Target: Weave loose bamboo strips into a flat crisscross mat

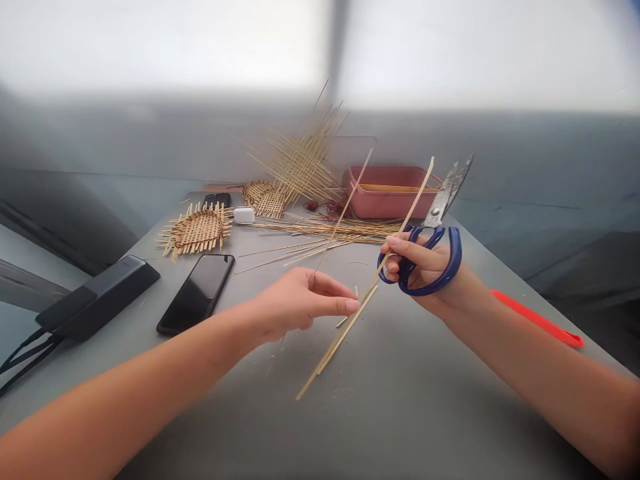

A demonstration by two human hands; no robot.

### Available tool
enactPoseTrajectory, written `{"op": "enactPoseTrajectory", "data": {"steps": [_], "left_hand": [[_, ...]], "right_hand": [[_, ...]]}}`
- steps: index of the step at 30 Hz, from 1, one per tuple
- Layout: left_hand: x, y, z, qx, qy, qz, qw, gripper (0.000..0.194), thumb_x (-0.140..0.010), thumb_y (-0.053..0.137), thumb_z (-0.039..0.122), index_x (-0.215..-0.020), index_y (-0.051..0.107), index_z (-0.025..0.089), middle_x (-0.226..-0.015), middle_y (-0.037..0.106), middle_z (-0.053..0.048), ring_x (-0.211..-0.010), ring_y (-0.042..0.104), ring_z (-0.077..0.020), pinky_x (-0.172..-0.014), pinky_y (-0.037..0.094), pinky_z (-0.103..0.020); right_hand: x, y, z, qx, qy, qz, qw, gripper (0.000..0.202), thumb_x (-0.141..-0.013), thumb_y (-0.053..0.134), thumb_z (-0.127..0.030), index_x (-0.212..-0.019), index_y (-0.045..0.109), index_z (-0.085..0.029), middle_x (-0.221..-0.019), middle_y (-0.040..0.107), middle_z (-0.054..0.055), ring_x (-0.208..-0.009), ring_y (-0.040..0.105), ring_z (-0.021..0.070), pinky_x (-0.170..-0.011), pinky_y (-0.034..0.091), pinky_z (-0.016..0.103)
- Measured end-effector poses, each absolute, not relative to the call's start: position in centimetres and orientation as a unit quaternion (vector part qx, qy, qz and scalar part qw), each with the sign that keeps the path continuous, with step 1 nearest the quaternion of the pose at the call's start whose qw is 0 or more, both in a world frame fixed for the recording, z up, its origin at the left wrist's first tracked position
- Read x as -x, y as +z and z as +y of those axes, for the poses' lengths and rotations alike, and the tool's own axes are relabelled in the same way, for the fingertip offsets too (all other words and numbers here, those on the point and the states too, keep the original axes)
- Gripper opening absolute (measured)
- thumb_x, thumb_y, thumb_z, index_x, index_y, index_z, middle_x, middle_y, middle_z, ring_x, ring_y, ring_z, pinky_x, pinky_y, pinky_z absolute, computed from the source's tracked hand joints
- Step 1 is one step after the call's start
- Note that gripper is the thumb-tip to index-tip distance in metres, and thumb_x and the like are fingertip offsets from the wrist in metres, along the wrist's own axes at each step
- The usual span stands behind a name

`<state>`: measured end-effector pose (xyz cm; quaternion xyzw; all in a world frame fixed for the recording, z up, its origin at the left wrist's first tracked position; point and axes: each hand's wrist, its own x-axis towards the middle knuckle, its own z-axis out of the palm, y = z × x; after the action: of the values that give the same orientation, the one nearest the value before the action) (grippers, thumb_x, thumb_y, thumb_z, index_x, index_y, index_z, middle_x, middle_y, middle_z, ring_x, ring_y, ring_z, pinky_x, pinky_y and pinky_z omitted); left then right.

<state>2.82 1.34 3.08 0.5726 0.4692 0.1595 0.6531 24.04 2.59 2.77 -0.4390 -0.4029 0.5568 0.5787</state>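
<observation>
My right hand point(417, 260) is closed around scissors with blue handles point(453, 263), the blades pointing up and away. Its thumb and fingers also pinch a thin bamboo strip point(417, 200) that slants up beside the scissors. A second long strip point(345, 210) rises from between the thumb and curled fingers of my left hand point(310, 300). By the left fingertips, short strip pieces point(345, 333) show over the table's near middle. Whether the left fingertips touch these pieces, I cannot tell.
On the grey table point(425, 413) stand a pink bin point(395, 200), a bundle of strips point(320, 230), woven pieces point(197, 230), a loose lattice point(305, 163) and a white case point(244, 215). A phone point(197, 293) and black power block point(103, 293) lie left, a red sheath point(540, 320) right.
</observation>
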Motion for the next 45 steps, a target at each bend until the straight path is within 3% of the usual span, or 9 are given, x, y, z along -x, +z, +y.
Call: {"op": "enactPoseTrajectory", "data": {"steps": [6,8,10,12,17,21,28,36,45], "left_hand": [[-2.8,1.8,1.2,-0.529,0.194,0.458,0.687,0.029,-0.063,0.079,0.042,-0.077,0.068,0.019,-0.072,0.064,0.002,-0.054,0.036,-0.0065,-0.046,0.020,-0.021],[-2.1,1.7,1.4,-0.515,0.196,0.462,0.695,0.028,-0.065,0.078,0.041,-0.077,0.066,0.018,-0.070,0.063,0.002,-0.052,0.033,-0.0052,-0.045,0.018,-0.021],[-1.1,1.6,1.5,-0.498,0.199,0.475,0.698,0.030,-0.065,0.079,0.039,-0.083,0.067,0.018,-0.070,0.062,0.002,-0.050,0.032,-0.0045,-0.044,0.017,-0.020],[0.1,1.5,1.6,-0.482,0.202,0.481,0.704,0.032,-0.065,0.079,0.037,-0.087,0.068,0.017,-0.069,0.061,0.002,-0.048,0.031,-0.0039,-0.043,0.016,-0.020],[1.6,1.2,1.9,-0.450,0.217,0.497,0.710,0.033,-0.064,0.079,0.039,-0.087,0.068,0.019,-0.062,0.054,0.004,-0.047,0.034,-0.0049,-0.041,0.018,-0.019],[1.7,1.1,1.9,-0.436,0.219,0.494,0.719,0.030,-0.064,0.079,0.037,-0.083,0.066,0.019,-0.059,0.052,0.005,-0.051,0.038,-0.0060,-0.041,0.020,-0.017],[2.0,0.9,0.8,-0.468,0.148,0.439,0.752,0.022,-0.072,0.074,0.033,-0.081,0.062,0.017,-0.059,0.053,0.004,-0.047,0.034,-0.0042,-0.039,0.020,-0.016],[2.4,2.1,0.0,-0.484,0.096,0.430,0.756,0.025,-0.069,0.076,0.031,-0.078,0.058,0.017,-0.064,0.053,0.005,-0.055,0.048,-0.0064,-0.038,0.020,-0.015],[3.0,1.9,0.3,-0.484,0.063,0.421,0.765,0.025,-0.066,0.076,0.032,-0.077,0.058,0.018,-0.064,0.054,0.004,-0.053,0.049,-0.0069,-0.038,0.019,-0.016]], "right_hand": [[-23.4,1.7,1.9,0.451,0.579,-0.396,0.551,0.025,-0.064,0.082,-0.032,-0.072,0.064,-0.017,-0.074,0.070,0.002,-0.051,0.061,0.0104,-0.044,0.048,0.021],[-23.7,1.6,1.2,0.471,0.601,-0.388,0.516,0.031,-0.068,0.078,-0.043,-0.070,0.061,-0.017,-0.065,0.067,0.001,-0.041,0.054,0.0093,-0.036,0.042,0.020],[-24.0,1.6,0.0,0.493,0.642,-0.362,0.462,0.041,-0.073,0.069,-0.056,-0.067,0.057,-0.018,-0.046,0.054,-0.004,-0.030,0.040,0.0071,-0.027,0.034,0.018],[-24.0,1.8,-1.8,0.505,0.700,-0.327,0.383,0.050,-0.077,0.055,-0.067,-0.065,0.052,-0.019,-0.040,0.044,-0.006,-0.027,0.031,0.0056,-0.025,0.031,0.017],[-23.9,1.8,-6.0,0.479,0.809,-0.271,0.205,0.067,-0.078,0.028,-0.082,-0.071,0.050,-0.019,-0.052,0.044,-0.005,-0.033,0.038,0.0057,-0.036,0.046,0.022],[-24.3,1.3,-7.5,0.477,0.825,-0.272,0.132,0.070,-0.077,0.026,-0.083,-0.076,0.052,-0.018,-0.055,0.044,-0.005,-0.037,0.041,0.0060,-0.040,0.046,0.022],[-23.8,1.4,-7.2,0.482,0.815,-0.288,0.142,0.067,-0.076,0.031,-0.084,-0.074,0.049,-0.019,-0.055,0.042,-0.007,-0.037,0.039,0.0045,-0.042,0.049,0.021],[-22.1,1.4,-6.8,0.491,0.801,-0.322,0.114,0.071,-0.071,0.032,-0.088,-0.075,0.048,-0.019,-0.052,0.042,-0.008,-0.036,0.038,0.0038,-0.040,0.051,0.021],[-21.3,1.1,-6.2,0.540,0.805,-0.242,0.044,0.062,-0.087,0.015,-0.075,-0.071,0.041,-0.021,-0.044,0.035,-0.009,-0.028,0.028,0.0038,-0.028,0.046,0.019]]}}
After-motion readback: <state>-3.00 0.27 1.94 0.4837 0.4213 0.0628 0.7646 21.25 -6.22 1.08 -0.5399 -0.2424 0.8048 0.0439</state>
